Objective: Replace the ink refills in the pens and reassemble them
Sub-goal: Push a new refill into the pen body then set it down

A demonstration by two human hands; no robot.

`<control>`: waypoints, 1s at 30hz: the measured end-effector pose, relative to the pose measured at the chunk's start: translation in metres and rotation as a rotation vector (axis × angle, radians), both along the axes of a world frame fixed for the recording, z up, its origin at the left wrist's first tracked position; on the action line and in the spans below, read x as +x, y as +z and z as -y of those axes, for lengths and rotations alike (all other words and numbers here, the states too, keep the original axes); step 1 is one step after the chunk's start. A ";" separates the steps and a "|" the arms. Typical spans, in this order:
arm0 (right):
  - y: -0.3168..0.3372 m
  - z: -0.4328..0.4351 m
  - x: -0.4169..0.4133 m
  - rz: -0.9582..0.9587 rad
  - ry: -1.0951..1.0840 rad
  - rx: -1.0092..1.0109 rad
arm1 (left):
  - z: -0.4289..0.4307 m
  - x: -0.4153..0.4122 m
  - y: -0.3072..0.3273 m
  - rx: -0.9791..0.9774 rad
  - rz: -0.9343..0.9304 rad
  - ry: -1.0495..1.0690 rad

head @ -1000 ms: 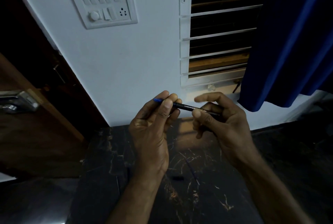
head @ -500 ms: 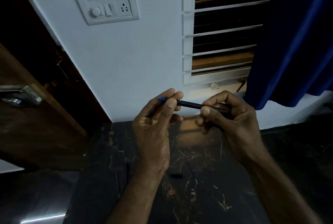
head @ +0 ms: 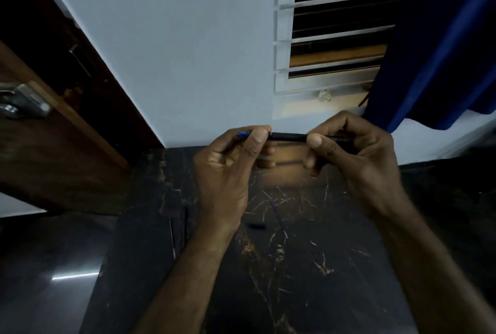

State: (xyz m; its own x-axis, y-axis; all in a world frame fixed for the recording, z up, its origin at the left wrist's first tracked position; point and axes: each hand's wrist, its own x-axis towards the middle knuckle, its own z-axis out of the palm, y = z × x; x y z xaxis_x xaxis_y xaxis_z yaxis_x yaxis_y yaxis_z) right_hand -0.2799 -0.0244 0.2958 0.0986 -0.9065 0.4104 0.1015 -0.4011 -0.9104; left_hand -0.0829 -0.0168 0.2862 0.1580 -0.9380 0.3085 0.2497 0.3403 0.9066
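I hold a black pen barrel (head: 290,137) level above the dark marble table (head: 308,266). My right hand (head: 357,162) pinches the barrel's right part between thumb and fingers. My left hand (head: 228,170) grips the pen's left end, where a blue tip (head: 243,134) sticks out past the fingers. A thin refill (head: 279,217) lies on the table below my hands, with a small dark pen piece (head: 256,226) beside it. Two more thin rods (head: 177,229) lie to the left.
A white wall rises right behind the table, with a barred window (head: 335,38) and a blue curtain (head: 442,43) at the right. A brown wooden door with a metal handle (head: 21,102) stands at the left. The table's left edge drops to a glossy floor.
Both hands have lowered slightly in view and the pen now lies level. My head has tipped down, so the wall switch plate has almost left the frame.
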 end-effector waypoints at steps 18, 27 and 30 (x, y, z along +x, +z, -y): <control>0.023 0.019 0.043 -0.058 -0.029 0.054 | 0.029 0.045 0.016 -0.126 0.066 -0.064; 0.037 0.023 0.076 0.034 -0.010 -0.010 | 0.040 0.072 0.027 -0.137 0.084 -0.079; 0.034 0.022 0.084 0.020 -0.053 -0.019 | 0.042 0.078 0.022 -0.129 0.073 -0.115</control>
State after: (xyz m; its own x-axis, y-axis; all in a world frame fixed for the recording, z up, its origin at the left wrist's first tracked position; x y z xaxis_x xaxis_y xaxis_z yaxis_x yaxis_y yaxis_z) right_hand -0.1957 -0.0466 0.3300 0.0423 -0.9022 0.4293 0.0979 -0.4238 -0.9004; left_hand -0.0047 -0.0591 0.3086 0.0248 -0.9005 0.4342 0.2289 0.4279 0.8744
